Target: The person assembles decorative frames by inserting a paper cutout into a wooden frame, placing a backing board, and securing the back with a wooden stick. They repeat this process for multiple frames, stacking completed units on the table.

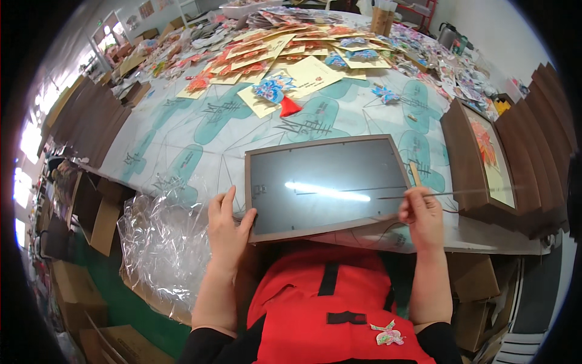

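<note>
A brown rectangular frame [321,142] with a dark, glossy back panel [321,212] lies tilted at the near table edge, a bright streak of light reflected on it. My left hand [227,230] rests against its left side, fingers stretched and apart, the thumb at the lower left corner. Over the right side of the panel, my right hand [422,215] pinches a long thin dark rod [391,198] that sticks out both ways past my fingers. Just behind that hand a short pale stick [414,173] shows; I cannot tell whether I hold it.
Brown frames stand stacked at the right [539,151] and left [85,127]; one right-hand frame shows an orange figure. Cream cards [315,76] with colourful ornaments pile up at the back. A red tassel [290,107] lies nearer. Clear plastic wrap [163,255] hangs at the left.
</note>
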`<act>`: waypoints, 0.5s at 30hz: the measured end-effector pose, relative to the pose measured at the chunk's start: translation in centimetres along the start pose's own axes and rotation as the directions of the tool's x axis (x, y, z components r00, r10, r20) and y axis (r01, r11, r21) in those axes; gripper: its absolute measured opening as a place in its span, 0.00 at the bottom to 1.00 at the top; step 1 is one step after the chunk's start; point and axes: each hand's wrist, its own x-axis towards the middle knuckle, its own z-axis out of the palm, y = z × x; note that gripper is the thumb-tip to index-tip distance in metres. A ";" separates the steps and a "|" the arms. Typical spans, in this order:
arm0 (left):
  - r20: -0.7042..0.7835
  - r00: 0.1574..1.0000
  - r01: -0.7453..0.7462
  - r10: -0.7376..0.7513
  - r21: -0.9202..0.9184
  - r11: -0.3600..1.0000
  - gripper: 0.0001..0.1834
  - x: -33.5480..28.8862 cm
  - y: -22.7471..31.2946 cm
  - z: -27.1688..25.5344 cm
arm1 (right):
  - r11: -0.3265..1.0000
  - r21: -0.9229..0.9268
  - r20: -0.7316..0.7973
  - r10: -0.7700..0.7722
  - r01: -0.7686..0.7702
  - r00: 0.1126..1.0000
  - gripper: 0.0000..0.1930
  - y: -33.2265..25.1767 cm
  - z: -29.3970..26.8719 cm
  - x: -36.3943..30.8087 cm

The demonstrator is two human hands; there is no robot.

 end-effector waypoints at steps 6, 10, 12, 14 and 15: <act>0.036 0.927 -0.372 0.374 -0.049 0.927 0.33 -1.1 2.6 2.2 | 0.926 -0.342 0.375 -0.023 0.161 0.927 0.12 2.6 7.5 0.0; 0.050 0.946 -0.313 0.322 -0.134 0.940 0.43 -1.1 2.8 2.0 | 0.862 -0.445 0.503 0.016 0.243 0.864 0.12 2.9 9.3 0.4; 0.066 0.940 -0.323 0.334 -0.136 0.937 0.48 -1.0 2.6 1.8 | 0.843 -0.468 0.527 0.026 0.264 0.849 0.11 2.8 9.6 0.5; 0.074 0.940 -0.321 0.333 -0.146 0.936 0.50 -1.0 2.6 1.7 | 0.840 -0.473 0.533 0.032 0.266 0.846 0.11 2.9 9.8 0.5; 0.077 0.939 -0.321 0.335 -0.152 0.935 0.51 -1.0 2.6 1.6 | 0.837 -0.477 0.534 0.034 0.268 0.845 0.11 2.9 9.9 0.5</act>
